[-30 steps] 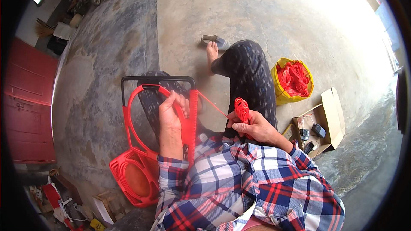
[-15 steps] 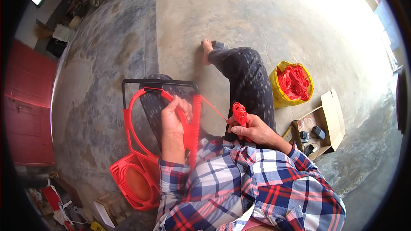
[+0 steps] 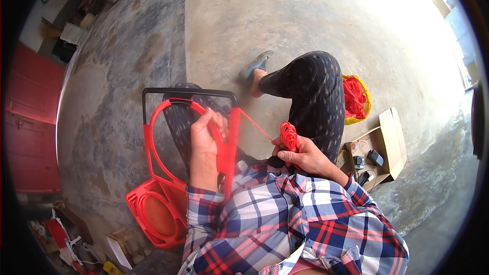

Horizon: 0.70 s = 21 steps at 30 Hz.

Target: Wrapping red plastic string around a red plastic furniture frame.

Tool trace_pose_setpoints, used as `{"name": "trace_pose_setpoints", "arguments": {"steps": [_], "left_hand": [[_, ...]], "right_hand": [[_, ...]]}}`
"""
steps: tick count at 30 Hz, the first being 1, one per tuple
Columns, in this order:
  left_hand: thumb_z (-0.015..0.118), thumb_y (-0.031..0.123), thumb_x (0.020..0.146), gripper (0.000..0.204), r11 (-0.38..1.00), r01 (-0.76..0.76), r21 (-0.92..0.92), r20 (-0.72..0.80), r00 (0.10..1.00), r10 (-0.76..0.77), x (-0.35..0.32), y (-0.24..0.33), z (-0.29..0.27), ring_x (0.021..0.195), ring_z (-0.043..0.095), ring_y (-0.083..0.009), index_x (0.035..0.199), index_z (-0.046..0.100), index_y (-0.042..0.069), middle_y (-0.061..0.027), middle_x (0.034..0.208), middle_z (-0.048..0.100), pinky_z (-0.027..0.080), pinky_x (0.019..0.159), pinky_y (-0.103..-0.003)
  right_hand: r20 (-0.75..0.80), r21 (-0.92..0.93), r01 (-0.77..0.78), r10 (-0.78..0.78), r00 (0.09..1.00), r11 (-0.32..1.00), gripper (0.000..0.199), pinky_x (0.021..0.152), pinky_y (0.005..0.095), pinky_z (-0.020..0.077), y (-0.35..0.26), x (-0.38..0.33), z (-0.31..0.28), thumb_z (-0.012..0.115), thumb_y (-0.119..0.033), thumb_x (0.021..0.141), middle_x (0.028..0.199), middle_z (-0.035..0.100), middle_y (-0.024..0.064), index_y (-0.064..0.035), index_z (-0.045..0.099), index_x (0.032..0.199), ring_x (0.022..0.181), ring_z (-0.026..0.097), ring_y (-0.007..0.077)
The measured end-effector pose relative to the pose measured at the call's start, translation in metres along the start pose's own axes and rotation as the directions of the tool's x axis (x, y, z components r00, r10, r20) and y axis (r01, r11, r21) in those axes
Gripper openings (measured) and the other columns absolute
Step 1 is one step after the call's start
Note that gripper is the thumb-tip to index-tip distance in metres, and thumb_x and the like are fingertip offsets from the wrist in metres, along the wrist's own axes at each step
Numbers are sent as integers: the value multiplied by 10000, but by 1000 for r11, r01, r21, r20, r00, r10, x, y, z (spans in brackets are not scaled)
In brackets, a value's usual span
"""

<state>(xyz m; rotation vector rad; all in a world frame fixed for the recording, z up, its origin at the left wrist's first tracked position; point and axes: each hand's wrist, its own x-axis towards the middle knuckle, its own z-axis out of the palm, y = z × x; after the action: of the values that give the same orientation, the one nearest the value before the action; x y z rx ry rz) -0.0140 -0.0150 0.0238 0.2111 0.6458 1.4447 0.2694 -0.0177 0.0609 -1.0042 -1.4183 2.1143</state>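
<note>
In the head view, my left hand is closed round the inner red bar of a red plastic frame. The frame has a toothed long edge on its right side and a black handle across its far end. At its near left end sits a round reel-like part with red cord coiled round it. My right hand holds a small looped bundle of red cord between thumb and fingers. A single taut strand runs from the frame's far right corner to my right fingers.
Right of my raised knee stands a yellow bucket full of red cord, partly hidden by the leg. An open cardboard box with small black devices lies nearer. A red door is at the left, with clutter and a wooden crate near-left.
My right leg has shifted right, now covering part of the yellow bucket, and the foot has slid into a grey-blue shoe. Both hands keep their holds; the frame has hardly moved.
</note>
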Motion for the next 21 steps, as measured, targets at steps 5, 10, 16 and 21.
{"name": "trace_pose_setpoints", "arguments": {"steps": [5,10,16,21], "left_hand": [[546,314,922,370,997,17,76,-39,999,-14,-1,5,11,501,412,-181,637,461,94,-41,574,424,341,418,-303],[542,311,924,362,997,-6,73,-52,999,10,-2,9,2,487,422,-190,649,482,83,-62,584,453,352,406,-303],[536,312,929,365,996,-35,76,-82,996,41,-3,12,2,485,423,-183,649,488,82,-58,582,455,353,389,-298],[539,312,928,365,996,-22,85,-86,996,30,-3,12,0,498,429,-176,648,488,83,-51,577,445,366,402,-287]], "right_hand": [[-21,-12,12,-13,1000,1000,320,616,243,482,-2,-2,-1,641,-170,914,901,613,15,-9,544,1173,680,560,78],[-18,16,-5,5,1000,1000,320,632,248,498,0,0,-1,637,-173,917,921,613,22,-7,542,1172,710,571,83],[33,49,-22,20,999,999,363,688,253,509,-4,-3,-1,623,-166,926,1017,613,41,-19,524,1242,852,575,93],[34,80,-22,19,999,997,373,711,268,526,0,-2,0,628,-168,922,1025,610,46,-16,521,1245,886,584,105]]}}
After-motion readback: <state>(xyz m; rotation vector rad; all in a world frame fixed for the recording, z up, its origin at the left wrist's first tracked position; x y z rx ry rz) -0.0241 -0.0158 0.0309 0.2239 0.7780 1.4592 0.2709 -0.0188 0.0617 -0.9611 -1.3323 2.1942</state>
